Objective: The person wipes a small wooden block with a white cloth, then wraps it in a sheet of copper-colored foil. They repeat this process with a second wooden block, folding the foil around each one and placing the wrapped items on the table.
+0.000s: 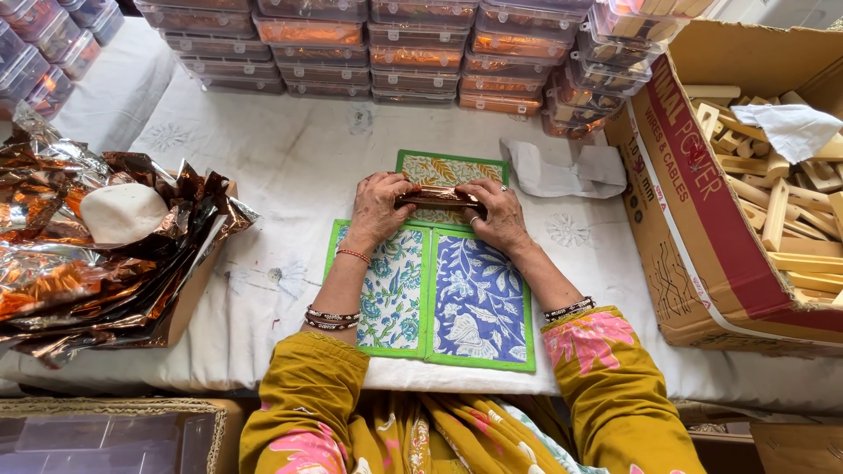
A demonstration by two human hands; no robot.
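My left hand (378, 207) and my right hand (497, 213) together grip a small oblong piece wrapped in shiny copper foil (436, 198), one hand at each end. The piece is held just above a green-edged patterned cloth mat (479, 303) with blue and leafy floral panels, spread on the white table cloth (281, 167). Both hands' fingers curl over the foil, thumbs underneath.
A heap of crumpled copper foil sheets (79, 263) with a white round lump (121, 213) lies at the left. Stacked clear plastic boxes (413, 53) line the back. A cardboard carton (702, 254) of wooden blocks (781, 202) stands at the right. A folded white cloth (562, 171) lies nearby.
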